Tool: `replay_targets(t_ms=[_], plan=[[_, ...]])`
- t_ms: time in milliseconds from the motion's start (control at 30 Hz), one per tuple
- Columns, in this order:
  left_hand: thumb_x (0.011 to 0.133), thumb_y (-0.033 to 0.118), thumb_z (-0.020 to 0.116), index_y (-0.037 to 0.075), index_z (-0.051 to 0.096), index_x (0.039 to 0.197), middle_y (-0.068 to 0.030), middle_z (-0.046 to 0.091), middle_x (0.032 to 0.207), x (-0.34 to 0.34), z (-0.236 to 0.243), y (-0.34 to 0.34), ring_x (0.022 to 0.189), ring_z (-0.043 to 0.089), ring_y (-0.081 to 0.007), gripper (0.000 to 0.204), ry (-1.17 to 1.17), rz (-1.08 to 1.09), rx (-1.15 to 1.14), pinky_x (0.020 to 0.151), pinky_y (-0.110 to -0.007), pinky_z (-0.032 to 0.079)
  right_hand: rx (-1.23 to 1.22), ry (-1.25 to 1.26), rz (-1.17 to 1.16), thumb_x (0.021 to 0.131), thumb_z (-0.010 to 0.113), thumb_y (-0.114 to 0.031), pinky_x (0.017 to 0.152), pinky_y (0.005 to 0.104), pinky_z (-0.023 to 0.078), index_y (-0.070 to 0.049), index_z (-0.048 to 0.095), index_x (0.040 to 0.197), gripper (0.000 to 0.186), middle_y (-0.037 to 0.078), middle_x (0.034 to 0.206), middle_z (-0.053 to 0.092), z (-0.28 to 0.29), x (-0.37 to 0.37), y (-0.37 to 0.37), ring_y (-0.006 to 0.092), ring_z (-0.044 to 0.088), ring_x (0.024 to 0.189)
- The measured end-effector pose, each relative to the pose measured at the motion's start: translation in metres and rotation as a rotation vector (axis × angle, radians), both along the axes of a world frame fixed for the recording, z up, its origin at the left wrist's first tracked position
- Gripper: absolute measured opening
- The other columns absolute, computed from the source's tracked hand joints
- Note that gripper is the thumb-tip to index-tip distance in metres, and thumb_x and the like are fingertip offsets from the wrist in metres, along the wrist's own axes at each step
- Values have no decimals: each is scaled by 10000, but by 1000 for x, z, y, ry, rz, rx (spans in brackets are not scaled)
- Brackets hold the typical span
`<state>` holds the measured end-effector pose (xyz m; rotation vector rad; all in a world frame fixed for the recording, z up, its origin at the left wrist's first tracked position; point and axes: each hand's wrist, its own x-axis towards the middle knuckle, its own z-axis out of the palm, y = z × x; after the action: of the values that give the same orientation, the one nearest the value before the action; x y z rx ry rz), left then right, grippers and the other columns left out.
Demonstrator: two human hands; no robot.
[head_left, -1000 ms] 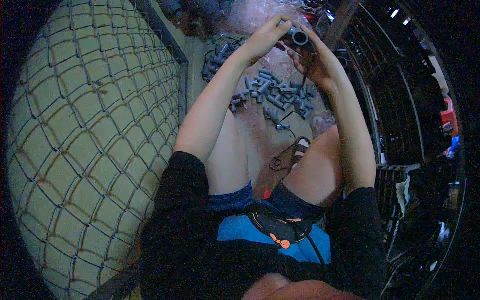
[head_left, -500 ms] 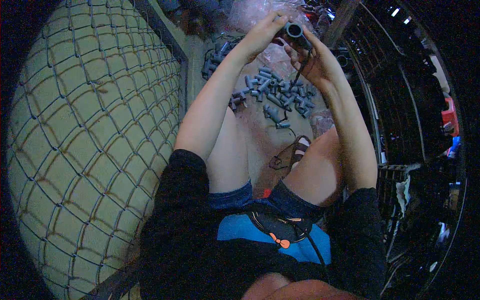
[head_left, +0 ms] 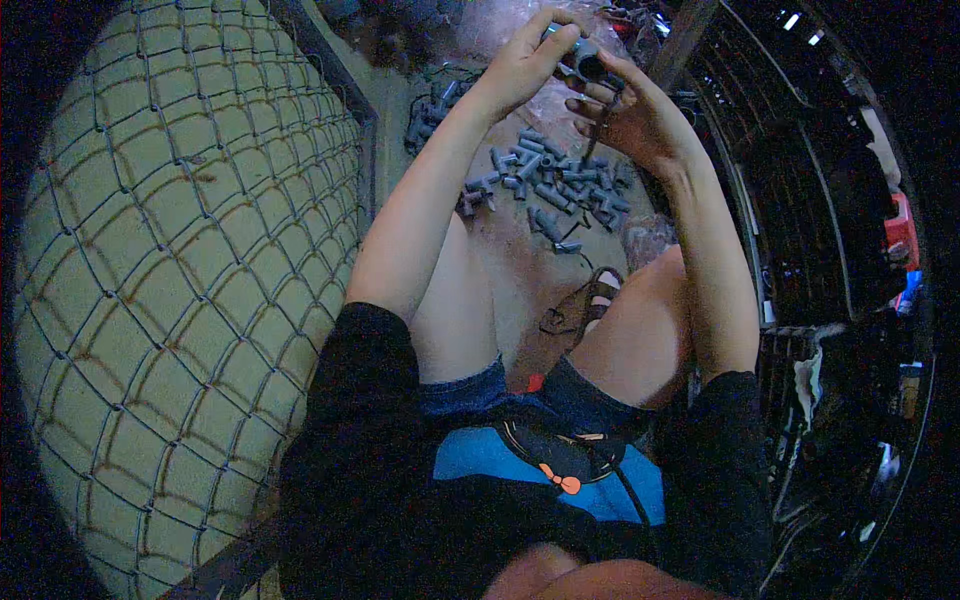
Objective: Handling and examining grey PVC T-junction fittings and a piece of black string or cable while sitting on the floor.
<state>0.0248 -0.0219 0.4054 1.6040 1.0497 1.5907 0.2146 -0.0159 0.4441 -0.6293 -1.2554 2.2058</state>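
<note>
At the far end of my reach, a grey tubular pipe fitting is held up between both hands, its round dark opening partly facing me. My left hand is closed around its left side, thumb along the top. On the other side, my right hand has its thumb against the fitting and its curled fingers below, slightly spread. A thin dark strip dangles by the right fingers; its upper end is hard to make out. Beneath the hands, a pile of similar grey pipe fittings lies on the floor.
A chain-link fence fills the left side. More grey fittings lie beside its post. Clear plastic wrapping is heaped at the far end. Dark metal racks line the right. My sandalled foot rests near the pile.
The fitting has tipped, so its opening faces me less. My right fingers have shifted and spread further apart beneath it, and the left hand has moved slightly upward.
</note>
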Motion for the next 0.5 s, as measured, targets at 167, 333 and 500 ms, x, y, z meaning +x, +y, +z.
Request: replay_targets(t_ms=[167, 333, 500], plan=[[974, 298, 565, 58, 566, 1139, -103, 587, 992, 10, 19, -15, 874, 608, -190, 291, 374, 493, 280, 729, -281, 500, -31, 20, -155, 896, 673, -397, 841, 358, 496, -130, 600, 1203, 413, 62, 1100, 673, -7, -4, 8, 192, 628, 937], [875, 218, 652, 78, 639, 1083, -128, 600, 1071, 13, 43, -33, 972, 603, -279, 252, 641, 529, 446, 835, -401, 490, 98, -2, -257, 913, 663, -371, 792, 324, 471, -130, 615, 1156, 346, 41, 1066, 669, -10, 2, 21, 166, 613, 870], [826, 207, 684, 119, 698, 1007, -106, 614, 1075, 14, 49, -42, 1032, 580, -304, 201, 855, 487, 486, 885, -435, 446, 91, -34, -283, 915, 652, -391, 781, 301, 456, -139, 620, 1168, 358, 4, 1020, 648, -17, 5, 31, 143, 606, 887]])
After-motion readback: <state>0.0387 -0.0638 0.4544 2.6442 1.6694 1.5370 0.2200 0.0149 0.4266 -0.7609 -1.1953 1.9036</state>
